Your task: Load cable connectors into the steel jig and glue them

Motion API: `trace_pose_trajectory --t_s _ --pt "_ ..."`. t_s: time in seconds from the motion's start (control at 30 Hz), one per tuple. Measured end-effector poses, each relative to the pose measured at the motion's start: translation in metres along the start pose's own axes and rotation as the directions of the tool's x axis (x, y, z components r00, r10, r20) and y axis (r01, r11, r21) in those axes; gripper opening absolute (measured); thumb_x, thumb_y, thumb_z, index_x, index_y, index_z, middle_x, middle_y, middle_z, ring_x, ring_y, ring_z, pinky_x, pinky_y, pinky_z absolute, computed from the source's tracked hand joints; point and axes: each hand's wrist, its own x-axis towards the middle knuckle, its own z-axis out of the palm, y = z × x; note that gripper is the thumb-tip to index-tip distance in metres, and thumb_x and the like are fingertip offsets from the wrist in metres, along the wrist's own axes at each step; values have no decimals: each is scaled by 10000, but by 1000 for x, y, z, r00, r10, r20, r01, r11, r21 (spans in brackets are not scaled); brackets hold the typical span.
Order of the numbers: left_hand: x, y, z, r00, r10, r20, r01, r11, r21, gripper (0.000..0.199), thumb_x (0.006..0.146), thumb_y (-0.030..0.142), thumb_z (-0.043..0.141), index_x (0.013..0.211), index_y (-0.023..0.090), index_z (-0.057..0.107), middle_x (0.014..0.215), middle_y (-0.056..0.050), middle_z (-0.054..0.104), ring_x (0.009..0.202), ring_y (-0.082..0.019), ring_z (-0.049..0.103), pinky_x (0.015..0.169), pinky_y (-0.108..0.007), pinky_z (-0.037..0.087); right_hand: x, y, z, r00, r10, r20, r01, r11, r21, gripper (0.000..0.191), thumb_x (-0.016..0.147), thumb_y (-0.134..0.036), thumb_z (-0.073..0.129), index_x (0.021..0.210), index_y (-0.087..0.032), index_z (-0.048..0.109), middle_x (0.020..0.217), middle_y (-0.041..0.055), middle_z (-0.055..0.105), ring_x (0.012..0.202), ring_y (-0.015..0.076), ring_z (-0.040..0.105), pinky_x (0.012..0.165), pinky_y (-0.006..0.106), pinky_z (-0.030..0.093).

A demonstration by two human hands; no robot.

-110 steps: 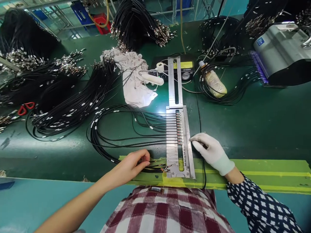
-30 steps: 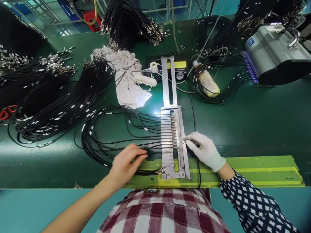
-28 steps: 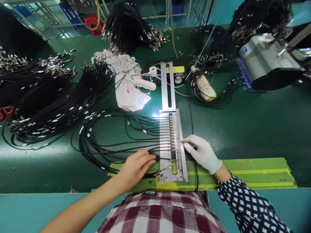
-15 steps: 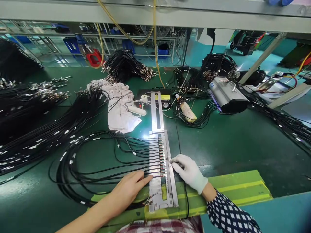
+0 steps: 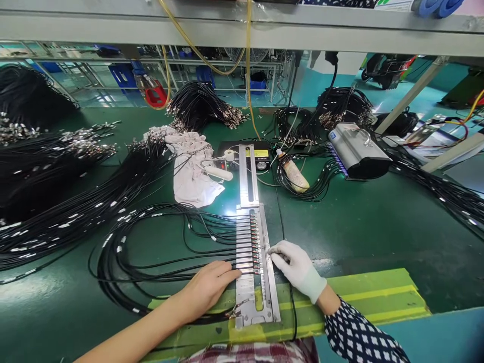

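A long slotted metal fixture lies lengthwise in front of me, with a row of black cables laid across it from the left. Their small metal connector ends line up along its slot. My bare left hand is at the lowest cables of the row, thumb and fingers closed on a black cable by the fixture's left edge. Against the right edge, my white-gloved right hand has thumb and forefinger pinched together. Whatever sits between those fingertips is hidden. A few loose cable ends rest on the fixture's near end.
Big bundles of black cables cover the left side. A cream cloth, a black control box, a bottle and a silver lamp unit stand farther back. Yellow-green tape covers the bench's front edge.
The whole view has shifted slightly right and down. Both hands keep nearly the same places at the fixture, the left fingertips a little nearer the connectors.
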Motion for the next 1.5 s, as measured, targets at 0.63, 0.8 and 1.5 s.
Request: trace_pose_trajectory --t_s 0.63,0.8,1.5 --pt "37 22 12 999 19 29 -22 993 114 417 898 49 430 1221 227 623 940 -85 558 884 -218 482 818 -382 401 2 0 -1 1000 -23 12 23 1000 -16 168 962 -290 522 986 -243 681 909 39 693 846 202 649 768 340 532" --pt "21 26 -13 986 -156 64 160 986 -46 314 987 124 376 1207 181 592 1019 -97 593 975 -222 506 890 -398 389 2 -1 -2 999 -23 24 23 1000 -19 172 965 -289 516 991 -241 679 949 43 704 890 210 655 804 355 531" --pt "-14 36 -19 946 -317 -68 290 922 -256 88 986 149 486 988 186 566 923 -40 631 880 -164 577 801 -283 468 4 1 0 999 -8 33 9 1000 -27 161 962 -274 526 991 -248 682 956 27 714 892 209 660 787 357 528"
